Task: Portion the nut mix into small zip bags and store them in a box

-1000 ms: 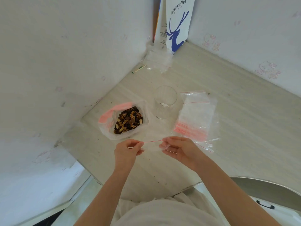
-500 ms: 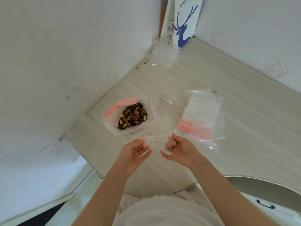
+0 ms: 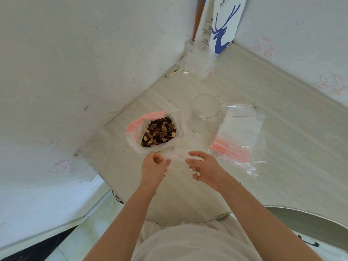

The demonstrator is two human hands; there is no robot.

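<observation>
An open plastic bag of nut mix (image 3: 159, 131) lies on the pale table (image 3: 282, 147), with its pink zip strip folded back on the left. An empty clear glass (image 3: 206, 108) stands to its right. Beyond the glass lies a stack of small zip bags (image 3: 238, 136) with red zip lines. In front of the nut bag I hold one small clear zip bag (image 3: 174, 161) between my hands. My left hand (image 3: 153, 166) pinches its left end. My right hand (image 3: 202, 166) is at its right end with fingers spread; its thumb and forefinger are at the bag's edge.
A crumpled clear plastic wrapper (image 3: 199, 61) and a white paper bag with a blue deer (image 3: 224, 23) sit in the far wall corner. A small stick (image 3: 175, 72) lies by the left wall. A grey curved rim (image 3: 310, 221) is at the lower right. Walls close in on two sides.
The bag's red zip line was stretched taut between both hands; it is now slacker and my fingers have loosened and spread, the right hand most. The camera has tilted slightly.
</observation>
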